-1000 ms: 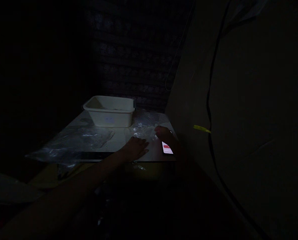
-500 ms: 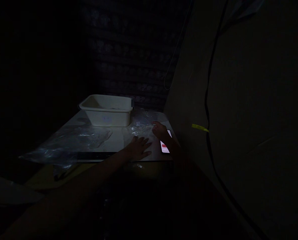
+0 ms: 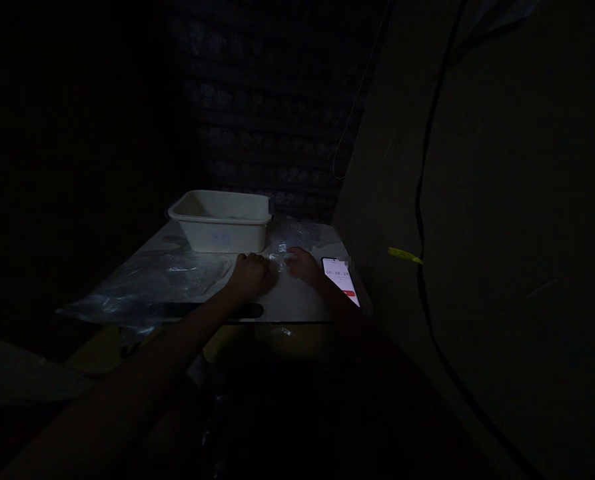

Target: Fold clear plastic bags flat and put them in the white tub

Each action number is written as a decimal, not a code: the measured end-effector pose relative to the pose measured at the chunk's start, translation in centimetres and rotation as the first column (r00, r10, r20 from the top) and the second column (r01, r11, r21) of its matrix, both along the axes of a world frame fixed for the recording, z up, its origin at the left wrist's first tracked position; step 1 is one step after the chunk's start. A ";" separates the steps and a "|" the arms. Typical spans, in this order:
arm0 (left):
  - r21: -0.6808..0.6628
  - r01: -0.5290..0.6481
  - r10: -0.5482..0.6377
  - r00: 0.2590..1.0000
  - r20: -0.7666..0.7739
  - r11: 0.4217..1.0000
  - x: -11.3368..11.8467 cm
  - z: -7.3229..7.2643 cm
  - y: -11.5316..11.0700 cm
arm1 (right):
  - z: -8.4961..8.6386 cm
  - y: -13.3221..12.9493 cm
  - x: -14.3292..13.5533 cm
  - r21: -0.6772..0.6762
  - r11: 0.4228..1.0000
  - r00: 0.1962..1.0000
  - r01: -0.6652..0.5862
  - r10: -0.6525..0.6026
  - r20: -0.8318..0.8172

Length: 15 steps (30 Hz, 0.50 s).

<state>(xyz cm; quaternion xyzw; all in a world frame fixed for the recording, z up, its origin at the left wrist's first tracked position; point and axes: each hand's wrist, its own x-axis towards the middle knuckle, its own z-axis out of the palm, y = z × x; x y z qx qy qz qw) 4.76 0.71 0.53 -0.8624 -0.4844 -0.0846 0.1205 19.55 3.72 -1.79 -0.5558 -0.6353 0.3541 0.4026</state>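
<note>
Nearest, a dark strip (image 3: 250,311) is lying along the front edge of the pale tabletop (image 3: 297,303). A loose plastic sheet (image 3: 147,283) is spreading over the left side and overhanging the edge. The left hand (image 3: 250,275) is resting knuckles up, fingers curling under; whether it is gripping anything cannot be told. The right hand (image 3: 304,265) is bending its fingers toward clear plastic film (image 3: 281,248), which is lying between and beyond both hands; poor light is hiding whether it is pinching any. A lit phone (image 3: 337,272) is lying right of that hand, displaying digits. Farther back, a white tub (image 3: 227,237) is standing upright, beyond the left hand. Behind, a dark wall (image 3: 247,133) is rising.
</note>
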 end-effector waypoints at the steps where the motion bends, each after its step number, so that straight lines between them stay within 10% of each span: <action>1: -0.007 -0.023 0.023 1.000 0.013 1.000 -0.4 -0.1 0.2 | 0.0 -0.2 -0.3 -0.049 0.999 0.999 0.005 -0.007 -0.044; 10: -0.062 0.193 -0.191 0.981 0.032 0.979 0.1 -1.8 0.0 | -0.4 -0.1 -0.1 -0.169 0.985 0.952 0.021 -0.071 -0.299; 15: -0.030 0.318 -0.318 0.948 -0.017 0.948 0.9 -2.2 0.0 | 0.6 -0.3 2.9 0.092 0.994 0.990 0.059 -0.070 0.126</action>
